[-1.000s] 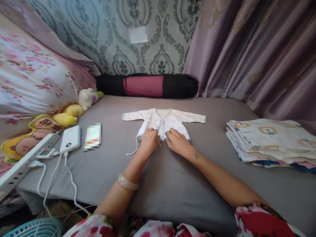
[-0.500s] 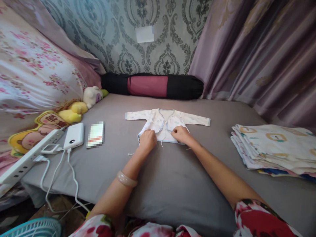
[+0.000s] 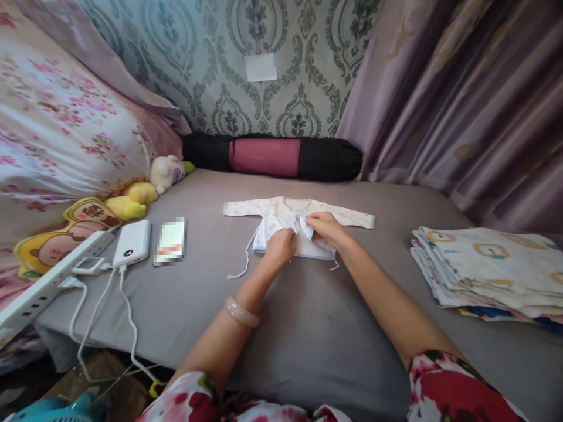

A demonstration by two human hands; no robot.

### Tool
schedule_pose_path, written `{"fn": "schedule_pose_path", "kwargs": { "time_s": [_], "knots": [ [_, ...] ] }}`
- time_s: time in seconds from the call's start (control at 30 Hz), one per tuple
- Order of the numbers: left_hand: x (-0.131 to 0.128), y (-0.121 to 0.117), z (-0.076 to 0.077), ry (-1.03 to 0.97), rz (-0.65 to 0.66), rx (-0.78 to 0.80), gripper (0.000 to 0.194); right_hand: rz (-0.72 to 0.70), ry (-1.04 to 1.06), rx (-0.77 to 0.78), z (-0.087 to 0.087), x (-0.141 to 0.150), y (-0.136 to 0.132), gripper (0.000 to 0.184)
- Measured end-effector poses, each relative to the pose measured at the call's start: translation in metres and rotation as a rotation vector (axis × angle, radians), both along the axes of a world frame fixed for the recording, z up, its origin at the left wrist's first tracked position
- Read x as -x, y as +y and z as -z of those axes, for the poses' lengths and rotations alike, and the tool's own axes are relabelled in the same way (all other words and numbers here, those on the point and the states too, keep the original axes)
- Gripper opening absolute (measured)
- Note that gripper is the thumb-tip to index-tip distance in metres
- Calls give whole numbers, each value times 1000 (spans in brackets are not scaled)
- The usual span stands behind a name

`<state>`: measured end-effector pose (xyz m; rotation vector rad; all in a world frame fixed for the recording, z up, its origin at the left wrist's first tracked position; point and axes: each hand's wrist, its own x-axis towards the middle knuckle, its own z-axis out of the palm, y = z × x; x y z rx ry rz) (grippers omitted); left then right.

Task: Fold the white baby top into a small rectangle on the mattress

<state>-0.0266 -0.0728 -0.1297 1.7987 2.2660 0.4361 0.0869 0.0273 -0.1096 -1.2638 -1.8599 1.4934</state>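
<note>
A small white baby shirt with light blue edging lies on the grey bed sheet, its sleeves spread to both sides. My left hand pinches the left front panel near the middle of the shirt. With closed fingertips, my right hand holds the edge of the right front panel, lifted and partly folded back. White tie strings hang from the garment, one trailing out at the lower left and a shorter one at the lower right. My fingers hide part of the front.
A stack of folded printed cloths lies at the right. To the left are a white power bank, a power strip with cables, a blurred packet and plush toys. A black and maroon bolster lies along the wall.
My left hand has moved right, drawing its panel toward the middle. My right hand has risen slightly, lifting the other panel's edge. The left tie string now shows at full length.
</note>
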Motion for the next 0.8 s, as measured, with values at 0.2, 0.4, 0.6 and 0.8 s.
{"fn": "schedule_pose_path", "kwargs": {
  "time_s": [0.2,0.4,0.6,0.8],
  "knots": [
    [-12,-2,10,19,26,18,29,-71,-28,-31,5,10,-9,13],
    [-9,-27,-2,58,286,39,22,-150,-166,-98,11,16,-13,16],
    [13,-42,-14,-47,171,93,27,-368,-189,45,17,13,-18,13],
    [37,-34,1,111,-124,-119,30,-431,-274,23,-4,22,1,13]
  ]
}}
